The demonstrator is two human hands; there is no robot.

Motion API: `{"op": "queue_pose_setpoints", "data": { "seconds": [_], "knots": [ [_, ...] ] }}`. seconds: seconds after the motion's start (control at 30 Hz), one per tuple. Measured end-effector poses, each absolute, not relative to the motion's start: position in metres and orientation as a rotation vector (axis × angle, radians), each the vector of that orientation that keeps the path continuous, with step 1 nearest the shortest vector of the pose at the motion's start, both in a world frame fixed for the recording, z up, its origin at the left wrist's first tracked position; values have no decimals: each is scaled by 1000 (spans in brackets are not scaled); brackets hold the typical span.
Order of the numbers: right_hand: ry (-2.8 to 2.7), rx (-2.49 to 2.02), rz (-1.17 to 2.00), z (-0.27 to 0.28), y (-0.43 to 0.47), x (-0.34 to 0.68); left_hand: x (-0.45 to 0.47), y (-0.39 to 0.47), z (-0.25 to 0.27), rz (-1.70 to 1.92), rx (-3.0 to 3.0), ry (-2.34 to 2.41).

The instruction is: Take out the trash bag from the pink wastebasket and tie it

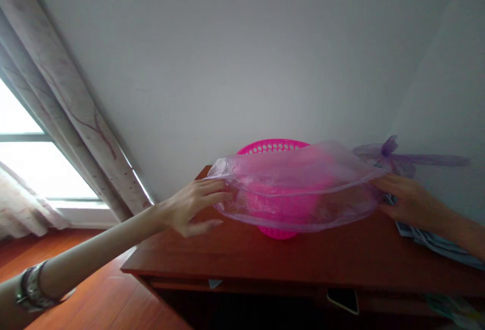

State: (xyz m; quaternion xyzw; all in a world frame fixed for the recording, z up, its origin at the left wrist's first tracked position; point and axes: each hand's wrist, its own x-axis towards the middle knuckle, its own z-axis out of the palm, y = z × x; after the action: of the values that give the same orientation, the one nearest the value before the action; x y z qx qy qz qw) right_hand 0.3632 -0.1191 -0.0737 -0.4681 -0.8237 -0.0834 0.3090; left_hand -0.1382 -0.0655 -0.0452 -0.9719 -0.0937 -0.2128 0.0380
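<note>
A thin translucent purple plastic bag (280, 181) is spread wide between my two hands, its mouth facing me. Behind it stands a bright pink basket (278, 233) with a perforated rim, partly seen through the film. My left hand (195, 202) is at the bag's left edge, fingers stretched against the film and the thumb apart below. At the right edge, my right hand (403, 199) has its fingers closed on the bag; some fingertips are hidden by the plastic.
The basket stands on a reddish-brown wooden desk (235, 259) against a white wall (242, 67). A knotted purple bag (388, 153) and folded grey-blue cloth (435, 244) lie at the right. A dark phone-like object (343, 298) is under the front edge. Curtains (76, 97) hang at left.
</note>
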Motion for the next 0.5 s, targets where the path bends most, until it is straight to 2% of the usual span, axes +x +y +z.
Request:
{"op": "queue_pose_setpoints", "data": {
  "seconds": [0.1,0.2,0.3,0.5],
  "knots": [
    [-2205,-1255,-153,-88,-107,368,-140,-57,-55,-653,-2970,-653],
    [-2134,-1226,89,-83,-92,366,-132,-46,-54,-902,-2821,-1041],
    [-1963,-1299,341,-69,-72,360,-117,-28,-45,-1130,-2701,-1185],
    [-1842,-1564,250,-49,-16,338,-90,28,-28,-1160,-2649,-1344]
  ]
}}
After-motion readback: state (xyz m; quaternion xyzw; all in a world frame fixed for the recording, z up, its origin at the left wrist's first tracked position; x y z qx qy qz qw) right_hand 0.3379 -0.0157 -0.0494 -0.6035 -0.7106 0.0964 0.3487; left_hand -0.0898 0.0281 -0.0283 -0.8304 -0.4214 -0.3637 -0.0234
